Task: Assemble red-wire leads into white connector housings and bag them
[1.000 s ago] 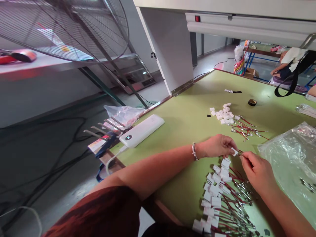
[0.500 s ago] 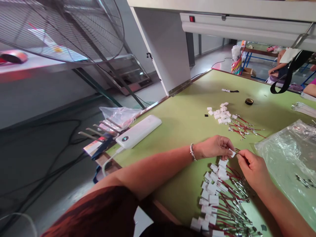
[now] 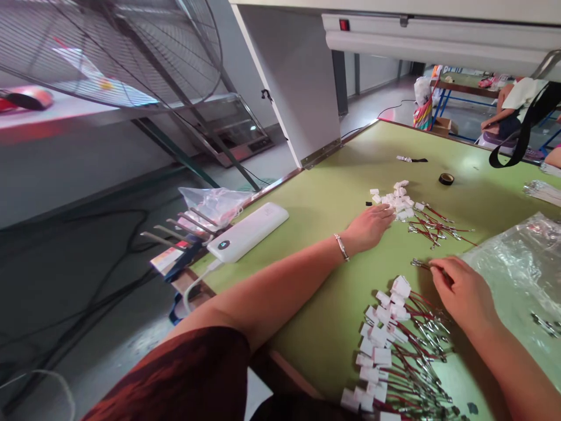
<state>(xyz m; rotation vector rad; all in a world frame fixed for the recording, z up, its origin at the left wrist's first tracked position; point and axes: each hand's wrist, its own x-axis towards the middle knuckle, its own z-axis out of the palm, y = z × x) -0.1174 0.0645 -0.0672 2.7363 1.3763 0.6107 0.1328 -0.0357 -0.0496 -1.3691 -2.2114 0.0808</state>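
My left hand (image 3: 370, 227) reaches out to the pile of small white plastic connector housings (image 3: 400, 202), fingers stretched and their tips at the pile's near edge. Nothing shows in its grasp. My right hand (image 3: 464, 292) is closed in a pinch on short wires (image 3: 421, 264) whose metal terminals stick out to the left. Below it runs a row of white housings with dark red wires attached (image 3: 380, 334), their metal ends pointing right. Loose red wires with terminals (image 3: 432, 228) lie beside the pile.
A black tape roll (image 3: 446, 179) lies farther back. A clear plastic bag (image 3: 517, 257) covers the right side of the green table (image 3: 324, 204). A white power bank (image 3: 249, 233) with a cable is at the left edge. A caged fan (image 3: 175, 52) stands left; another person (image 3: 504, 117) sits beyond.
My left hand has left the white housing it held, which now sits at the row's top, and moved up to the pile. My right hand has shifted slightly right, now holding wires apart from it.
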